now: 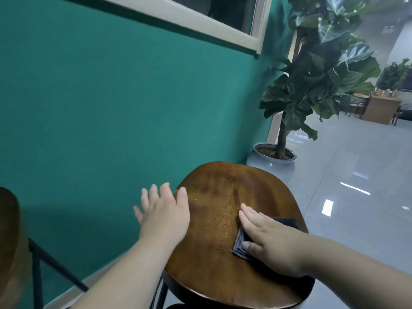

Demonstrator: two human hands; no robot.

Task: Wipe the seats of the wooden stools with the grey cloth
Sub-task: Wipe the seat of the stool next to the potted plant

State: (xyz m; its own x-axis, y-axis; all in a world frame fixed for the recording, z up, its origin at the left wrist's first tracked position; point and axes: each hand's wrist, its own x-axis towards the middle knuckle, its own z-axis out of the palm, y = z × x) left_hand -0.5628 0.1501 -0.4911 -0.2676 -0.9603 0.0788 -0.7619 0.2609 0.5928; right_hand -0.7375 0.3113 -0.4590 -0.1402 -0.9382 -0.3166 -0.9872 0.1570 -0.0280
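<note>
Teal wall (89, 108) fills the space behind the seat (211, 186), a rounded slab of dark wood that sits low in the middle of the view. Beyond the seat's far edge a plant (323, 74) stands in a pale pot (267, 162), and glossy grey floor (356, 163) runs off to the seat's right. Well to the seat's left, the rim of a second stool (9, 219) just shows.

The cloth (239, 244), dark grey and folded, lies on the right part of the seat. The right hand (272, 239) presses flat on top of it with straight fingers, the thumb lying along the cloth's near edge; it pins the cloth rather than gripping it. The left hand (163, 216) is at the seat's left rim, released and fingers spread, holding nothing. Its thumb looks to touch the wood, though I cannot tell whether it bears any weight.

Fine pale specks (220, 221) lie scattered across the middle of the seat, just left of the cloth. By that, the wipe of this seat seems barely begun: the strip under the cloth may be covered, but the centre, the left side and the far half look undone. The second stool's seat, as far as one can judge from its rim, also remains.
</note>
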